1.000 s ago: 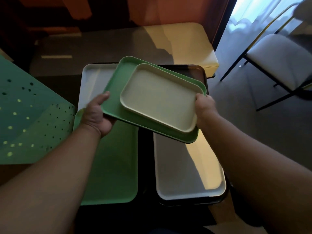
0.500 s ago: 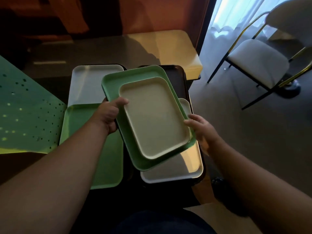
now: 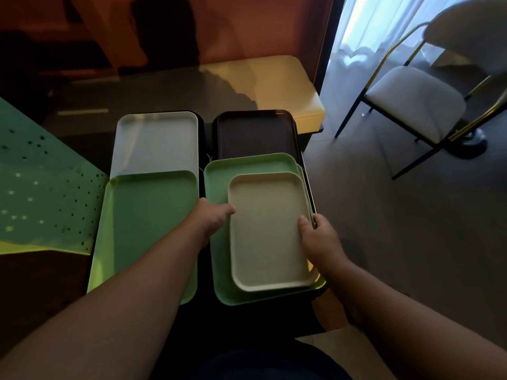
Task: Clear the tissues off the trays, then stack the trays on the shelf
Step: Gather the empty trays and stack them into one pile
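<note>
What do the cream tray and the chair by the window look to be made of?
The cream tray: probably moulded plastic, matte; one-piece rolled rim, rounded corners, no shine. The chair: thin, probably metal frame, black legs and gold-coloured back rails that catch the light, with a pale padded seat, likely fabric; the weave is too small to tell.

forearms bare, no sleeves | hands ungloved | dark blue garment [image 3: 263, 363]
</note>
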### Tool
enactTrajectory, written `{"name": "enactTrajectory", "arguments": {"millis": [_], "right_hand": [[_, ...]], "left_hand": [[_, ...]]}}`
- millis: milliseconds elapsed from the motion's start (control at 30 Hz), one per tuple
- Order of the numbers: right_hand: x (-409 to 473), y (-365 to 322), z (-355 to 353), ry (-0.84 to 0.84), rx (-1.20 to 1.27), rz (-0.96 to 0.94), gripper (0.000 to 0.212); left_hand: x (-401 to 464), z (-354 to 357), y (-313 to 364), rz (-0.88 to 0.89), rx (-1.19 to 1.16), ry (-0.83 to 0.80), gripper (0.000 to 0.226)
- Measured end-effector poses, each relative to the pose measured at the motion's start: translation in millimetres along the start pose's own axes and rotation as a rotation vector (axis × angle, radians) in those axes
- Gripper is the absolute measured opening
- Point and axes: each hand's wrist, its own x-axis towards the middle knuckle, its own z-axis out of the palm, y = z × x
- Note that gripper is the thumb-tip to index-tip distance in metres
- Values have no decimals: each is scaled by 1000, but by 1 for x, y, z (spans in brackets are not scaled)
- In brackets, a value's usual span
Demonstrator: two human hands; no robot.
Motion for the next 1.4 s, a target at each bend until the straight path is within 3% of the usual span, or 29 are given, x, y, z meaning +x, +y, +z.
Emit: {"name": "enactTrajectory", "arguments": {"millis": [100, 200, 300, 733, 1067, 1233, 1400], "right_hand": [[2, 2, 0, -2, -54, -13, 38], [14, 17, 3, 31, -90, -43, 63], [11, 16, 3, 54, -134, -32, 69], [4, 14, 1, 105, -307, -17, 40], [12, 14, -5, 91, -466, -23, 39], [17, 13, -4, 65, -445, -27, 42], [24, 9, 0, 79, -298, 29, 32]], "left_hand": [[2, 4, -3, -8, 37, -4, 83], [2, 7, -1, -3, 114, -5, 101], [2, 10, 5, 11, 182, 15, 107], [5, 19, 8, 13, 360, 30, 87], [8, 20, 7, 11, 358, 63, 82], [8, 21, 7, 7, 318, 50, 85], [8, 23, 6, 81, 324, 190, 78]]}}
